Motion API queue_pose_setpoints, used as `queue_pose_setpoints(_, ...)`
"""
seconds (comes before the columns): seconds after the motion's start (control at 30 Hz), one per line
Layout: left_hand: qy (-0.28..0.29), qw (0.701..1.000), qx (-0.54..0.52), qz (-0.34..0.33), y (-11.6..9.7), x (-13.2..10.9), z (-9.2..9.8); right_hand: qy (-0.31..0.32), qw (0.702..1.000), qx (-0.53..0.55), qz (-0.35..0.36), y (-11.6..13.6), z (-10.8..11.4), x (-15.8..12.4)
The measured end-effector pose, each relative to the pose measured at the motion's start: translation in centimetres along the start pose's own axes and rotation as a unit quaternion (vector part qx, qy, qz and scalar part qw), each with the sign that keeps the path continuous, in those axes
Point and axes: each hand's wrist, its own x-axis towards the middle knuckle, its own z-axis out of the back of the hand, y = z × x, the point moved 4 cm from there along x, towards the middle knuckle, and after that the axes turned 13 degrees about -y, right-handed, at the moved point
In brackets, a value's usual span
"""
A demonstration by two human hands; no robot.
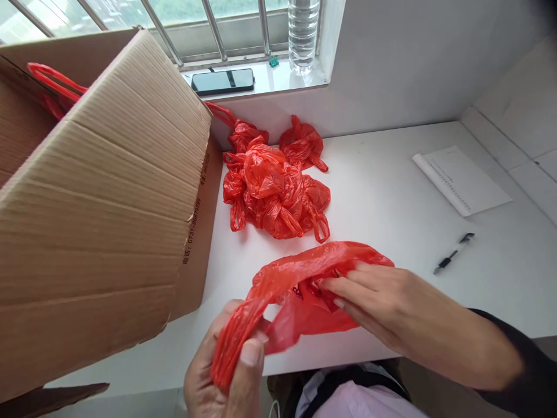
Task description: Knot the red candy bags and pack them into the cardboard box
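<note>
A red plastic bag [304, 267] is stretched between my two hands above the front of the white table. My left hand [228, 366] is closed around its gathered end, thumb on top. My right hand [374, 296] reaches into the open part of the bag, its fingers close together and their tips partly hidden by red plastic; what they hold, if anything, cannot be made out. Behind the held bag lies a pile of crumpled, knotted red bags [278, 191], next to the cardboard box.
A large open cardboard box [108, 191] fills the left side, with red bag handles [56, 78] inside. A phone [223, 81] and a clear bottle [303, 35] are on the windowsill. Paper [465, 177] and a pen [454, 253] lie at the right.
</note>
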Motion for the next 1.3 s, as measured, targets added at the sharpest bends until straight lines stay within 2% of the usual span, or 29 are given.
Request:
queue_pose_setpoints(0.07,-0.013,0.997,-0.004,-0.075,-0.5,0.4,0.4,-0.032,0.998,-0.047,0.033,0.3,1.7,-0.5)
queue_pose_setpoints(0.17,-0.02,0.995,-0.016,-0.101,-0.8,0.5,0.5,-0.057,0.99,-0.127,0.027,-0.8,1.9,-1.0)
queue_pose_setpoints(0.3,0.077,0.99,-0.051,-0.106,-0.9,-0.1,-0.5,0.022,0.988,-0.152,-0.013,-2.6,-0.5,-1.3)
queue_pose_setpoints(0.4,0.091,0.99,-0.075,-0.073,-0.8,-0.9,-1.2,0.028,0.987,-0.161,-0.003,-2.7,-1.1,-1.3)
queue_pose_setpoints(0.57,0.007,0.994,-0.101,0.043,-0.3,-2.1,-1.6,0.009,0.989,-0.144,0.009,-1.9,-0.5,-1.2)
queue_pose_setpoints(0.63,0.009,0.993,-0.098,0.062,-0.1,-1.9,-1.7,0.014,0.992,-0.125,0.012,-1.6,-0.2,-1.3)
queue_pose_setpoints(0.73,0.068,0.993,-0.097,0.026,-0.1,-0.9,-1.8,0.014,0.994,-0.099,0.032,-1.2,0.0,-1.4)
queue_pose_setpoints(0.83,0.113,0.989,-0.097,-0.019,-0.3,0.1,-2.0,0.009,0.993,-0.119,0.02,-1.4,-0.5,-1.6)
queue_pose_setpoints(1.0,0.112,0.991,-0.074,-0.011,-0.2,0.2,-2.6,0.02,0.989,-0.147,-0.017,-2.1,-1.7,-1.6)
queue_pose_setpoints(1.07,0.095,0.994,-0.062,0.006,-0.1,0.1,-2.6,0.011,0.994,-0.111,-0.021,-1.8,-0.9,-1.4)
queue_pose_setpoints(1.17,0.079,0.995,-0.054,0.023,-0.1,0.7,-2.6,-0.057,0.997,0.042,-0.02,-0.5,1.6,-1.2)
queue_pose_setpoints(1.23,0.079,0.995,-0.044,0.034,0.1,1.3,-2.7,-0.108,0.98,0.162,-0.05,0.1,3.1,-1.3)
queue_pose_setpoints(1.3,0.092,0.994,-0.014,0.054,0.5,1.8,-3.1,-0.15,0.952,0.25,-0.091,0.6,3.7,-1.4)
